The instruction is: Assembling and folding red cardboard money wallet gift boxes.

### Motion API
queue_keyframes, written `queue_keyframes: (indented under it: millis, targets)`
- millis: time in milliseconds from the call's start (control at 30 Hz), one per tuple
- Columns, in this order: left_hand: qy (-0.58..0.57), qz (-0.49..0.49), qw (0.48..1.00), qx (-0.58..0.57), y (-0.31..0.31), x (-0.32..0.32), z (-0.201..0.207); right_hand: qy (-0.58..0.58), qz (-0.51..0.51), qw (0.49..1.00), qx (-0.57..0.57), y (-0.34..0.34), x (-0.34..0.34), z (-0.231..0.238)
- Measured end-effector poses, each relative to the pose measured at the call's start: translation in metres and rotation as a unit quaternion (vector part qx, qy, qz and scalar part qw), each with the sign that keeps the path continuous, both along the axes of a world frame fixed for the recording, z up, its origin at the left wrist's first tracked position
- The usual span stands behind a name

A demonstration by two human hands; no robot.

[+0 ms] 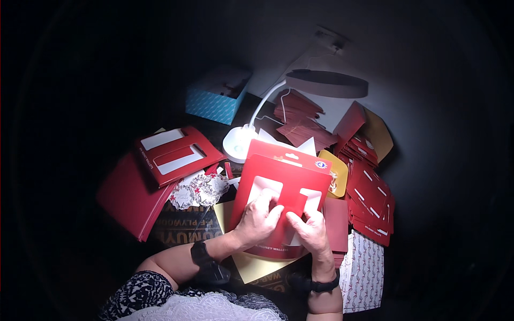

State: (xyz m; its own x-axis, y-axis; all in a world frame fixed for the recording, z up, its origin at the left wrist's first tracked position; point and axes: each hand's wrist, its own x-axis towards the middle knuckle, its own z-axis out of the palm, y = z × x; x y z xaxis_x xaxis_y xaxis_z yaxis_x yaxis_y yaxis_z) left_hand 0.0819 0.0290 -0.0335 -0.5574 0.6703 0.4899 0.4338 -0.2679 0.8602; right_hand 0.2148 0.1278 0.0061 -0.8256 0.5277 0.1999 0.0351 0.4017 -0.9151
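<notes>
A red cardboard sleeve (282, 199) with two cut-out windows and a hanging hole at its top lies in front of me, tilted slightly. My left hand (261, 216) is closed at its left window, the curled fingers partly inside the opening. At the right window, my right hand (309, 229) grips the card edge, thumb on the red middle strip and fingertips hidden in the cut-out. White shows through both windows. Beneath the sleeve, a pale yellow sheet (256, 269) sticks out at the lower left.
Left are a windowed red sleeve stack (176, 170), dark red cards (126, 195) and floral cut-outs (201, 190). A white lamp (237, 143) and blue box (210, 105) stand behind. Right are a yellow tray (337, 184), red sleeves (369, 200) and patterned paper (365, 275).
</notes>
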Motion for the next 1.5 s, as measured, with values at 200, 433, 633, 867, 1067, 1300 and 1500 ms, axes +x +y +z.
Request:
queue_keyframes:
  millis: [200, 433, 633, 867, 1067, 1300, 1500]
  targets:
    - [-0.128, -0.053, 0.989, 0.053, 0.009, -0.002, -0.015, 0.010, -0.013, 1.000, 0.004, 0.004, 0.005, 0.001]
    - [-0.145, -0.118, 0.982, 0.024, 0.001, -0.001, -0.003, 0.067, -0.030, 0.997, -0.024, -0.001, 0.003, 0.003]
    - [-0.075, -0.079, 0.994, 0.016, 0.003, -0.003, -0.014, -0.009, -0.116, 0.992, 0.045, 0.002, 0.005, -0.004]
    - [-0.080, -0.064, 0.994, 0.026, 0.003, -0.001, -0.010, 0.069, -0.110, 0.991, 0.020, 0.002, 0.003, -0.005]
    - [-0.119, -0.089, 0.987, 0.057, 0.004, 0.003, -0.012, 0.034, -0.180, 0.977, 0.111, -0.002, 0.003, 0.002]
    - [-0.163, -0.144, 0.973, 0.076, 0.002, 0.004, -0.012, -0.007, -0.211, 0.955, 0.207, -0.008, 0.003, 0.012]
    - [-0.188, -0.169, 0.965, 0.069, 0.002, 0.005, -0.008, -0.022, -0.181, 0.957, 0.226, 0.002, 0.005, 0.004]
